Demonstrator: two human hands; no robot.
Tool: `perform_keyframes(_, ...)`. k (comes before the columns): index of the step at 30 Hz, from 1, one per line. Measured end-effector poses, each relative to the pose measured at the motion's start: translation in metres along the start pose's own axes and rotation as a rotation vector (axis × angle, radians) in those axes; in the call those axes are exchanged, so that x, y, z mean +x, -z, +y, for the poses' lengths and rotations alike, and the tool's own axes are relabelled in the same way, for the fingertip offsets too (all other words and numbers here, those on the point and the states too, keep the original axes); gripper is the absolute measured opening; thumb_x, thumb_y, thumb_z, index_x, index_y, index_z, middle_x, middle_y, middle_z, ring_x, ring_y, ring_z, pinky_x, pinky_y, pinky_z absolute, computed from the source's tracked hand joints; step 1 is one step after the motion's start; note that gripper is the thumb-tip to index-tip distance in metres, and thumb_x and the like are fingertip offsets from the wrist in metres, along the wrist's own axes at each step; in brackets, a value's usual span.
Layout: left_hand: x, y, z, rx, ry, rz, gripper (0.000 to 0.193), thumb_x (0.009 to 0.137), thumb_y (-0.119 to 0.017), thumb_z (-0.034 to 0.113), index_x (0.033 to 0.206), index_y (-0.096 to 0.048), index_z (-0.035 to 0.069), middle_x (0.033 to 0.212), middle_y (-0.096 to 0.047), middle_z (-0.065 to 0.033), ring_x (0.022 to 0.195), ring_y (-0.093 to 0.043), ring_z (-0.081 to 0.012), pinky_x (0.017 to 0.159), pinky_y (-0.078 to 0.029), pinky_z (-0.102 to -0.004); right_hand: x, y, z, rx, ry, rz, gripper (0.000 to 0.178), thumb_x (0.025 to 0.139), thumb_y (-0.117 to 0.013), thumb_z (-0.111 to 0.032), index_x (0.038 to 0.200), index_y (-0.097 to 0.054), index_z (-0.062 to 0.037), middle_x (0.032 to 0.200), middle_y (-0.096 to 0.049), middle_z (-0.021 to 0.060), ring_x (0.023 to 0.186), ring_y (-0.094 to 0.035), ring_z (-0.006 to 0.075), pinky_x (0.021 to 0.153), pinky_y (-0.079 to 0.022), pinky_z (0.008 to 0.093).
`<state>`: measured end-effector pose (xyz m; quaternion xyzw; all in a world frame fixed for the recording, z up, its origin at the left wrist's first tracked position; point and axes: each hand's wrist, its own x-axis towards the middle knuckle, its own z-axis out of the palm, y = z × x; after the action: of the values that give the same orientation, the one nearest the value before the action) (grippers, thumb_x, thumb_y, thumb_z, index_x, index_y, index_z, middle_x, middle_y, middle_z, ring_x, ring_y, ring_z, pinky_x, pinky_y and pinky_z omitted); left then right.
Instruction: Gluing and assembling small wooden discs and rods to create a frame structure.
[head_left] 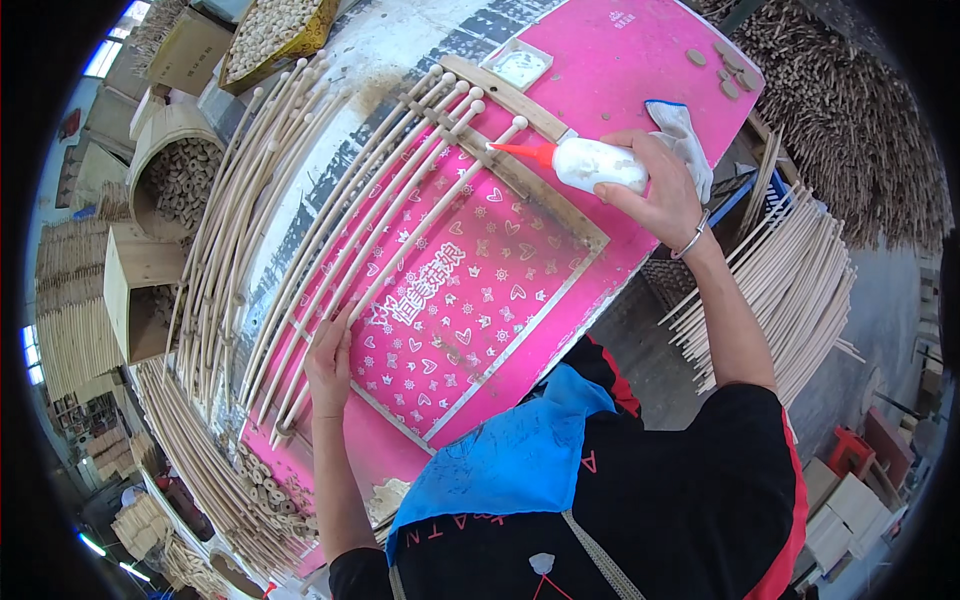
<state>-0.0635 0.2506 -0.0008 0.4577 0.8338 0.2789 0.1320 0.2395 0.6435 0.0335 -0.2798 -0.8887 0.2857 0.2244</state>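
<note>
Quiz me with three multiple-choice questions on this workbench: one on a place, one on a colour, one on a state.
1. Where does the left hand rest?
A. on the pale wooden rods
B. on a cardboard box
C. in a lap

2. What colour is the nozzle of the white squeeze bottle?
A. green
B. red
C. black

3. How is the bottle held in the right hand?
A. upright
B. lying on its side, nozzle toward the rods
C. upside down

Answers: 1 A, fingers lie across the rods on the pink table; 2 B, the tip shows red; 3 B, it points sideways.
</note>
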Motion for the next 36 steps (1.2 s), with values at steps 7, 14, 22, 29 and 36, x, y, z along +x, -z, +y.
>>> perform_keyframes(7, 0.000, 0.001, 0.000, 0.016, -0.011, -0.003, 0.037, 0.104, -0.057, 0.005, 0.139, -0.067, 0.009, 0.084, -0.053, -0.0116, 0.075, -0.056, -0.0220, 0.074, -0.048, -0.0300, -0.003, -0.009, 0.003, -0.045, 0.019, 0.017, 0.051, 0.080, -0.080, -0.031, 0.121, -0.066, -0.0036, 0.107, -0.069, 0.0147, 0.099, -0.067, 0.0310, 0.088, -0.050, 0.0402)
perform_keyframes(14, 0.001, 0.001, 0.000, 0.018, -0.023, -0.002, 0.037, 0.103, -0.056, 0.003, 0.139, -0.067, 0.009, 0.086, -0.056, -0.0125, 0.076, -0.059, -0.0231, 0.075, -0.049, -0.0314, -0.014, -0.009, 0.002, -0.103, 0.062, 0.015, 0.051, 0.081, -0.082, -0.027, 0.123, -0.066, -0.0033, 0.110, -0.068, 0.0150, 0.102, -0.066, 0.0310, 0.089, -0.051, 0.0394)
perform_keyframes(22, 0.000, -0.001, -0.003, 0.021, -0.032, 0.003, 0.037, 0.103, -0.058, 0.003, 0.138, -0.068, 0.007, 0.089, -0.059, -0.0130, 0.079, -0.062, -0.0244, 0.076, -0.051, -0.0323, 0.000, 0.000, 0.017, 0.010, -0.064, 0.166, 0.052, 0.081, -0.081, -0.029, 0.123, -0.064, -0.0048, 0.112, -0.069, 0.0145, 0.105, -0.067, 0.0318, 0.091, -0.050, 0.0412)
perform_keyframes(29, -0.001, 0.001, -0.001, 0.023, -0.020, 0.003, 0.035, 0.103, -0.057, 0.004, 0.137, -0.068, 0.007, 0.088, -0.059, -0.0129, 0.078, -0.061, -0.0245, 0.076, -0.050, -0.0323, 0.035, -0.026, 0.050, -0.053, -0.140, 0.275, 0.051, 0.083, -0.080, -0.033, 0.124, -0.064, -0.0063, 0.117, -0.070, 0.0161, 0.111, -0.066, 0.0348, 0.096, -0.050, 0.0432)
perform_keyframes(36, -0.003, 0.004, 0.004, 0.031, -0.038, 0.023, 0.037, 0.104, -0.055, 0.003, 0.139, -0.066, 0.006, 0.097, -0.064, -0.0157, 0.086, -0.065, -0.0272, 0.080, -0.051, -0.0334, 0.038, -0.024, 0.033, -0.307, 0.007, 0.379, 0.043, 0.085, -0.078, -0.027, 0.123, -0.067, -0.0086, 0.115, -0.070, 0.0135, 0.108, -0.065, 0.0338, 0.090, -0.052, 0.0420)
